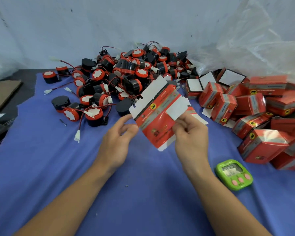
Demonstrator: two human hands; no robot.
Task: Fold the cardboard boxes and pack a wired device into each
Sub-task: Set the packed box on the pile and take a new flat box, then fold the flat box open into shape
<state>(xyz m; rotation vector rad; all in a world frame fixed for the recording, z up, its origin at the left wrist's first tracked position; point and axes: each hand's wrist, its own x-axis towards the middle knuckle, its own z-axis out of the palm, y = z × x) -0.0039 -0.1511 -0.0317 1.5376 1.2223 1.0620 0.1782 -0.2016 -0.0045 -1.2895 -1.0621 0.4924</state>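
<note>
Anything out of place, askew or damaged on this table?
Minor only. A small dark piece lies alone on the blue cloth, at the near left edge of the pile of wired devices. The folded boxes at the right are heaped askew, some open. The flat box in the right hand looks intact.

Glossy printed card, matt cloth, shiny plastics

The flat carton point(158, 114) between the left hand point(117, 138) and the right hand point(192, 135) is thin cardboard, glossy red outside, with matt white flaps. Under both hands lies a blue cloth point(143, 193), matt and lightly creased. Beyond the hands, the wired devices point(126, 70) are smooth black and red plastic. Right of the right hand, the folded boxes point(255, 116) are the same glossy card, under a clear crinkled plastic sheet point(262, 48). The green timer point(234, 174) is shiny plastic.
</note>
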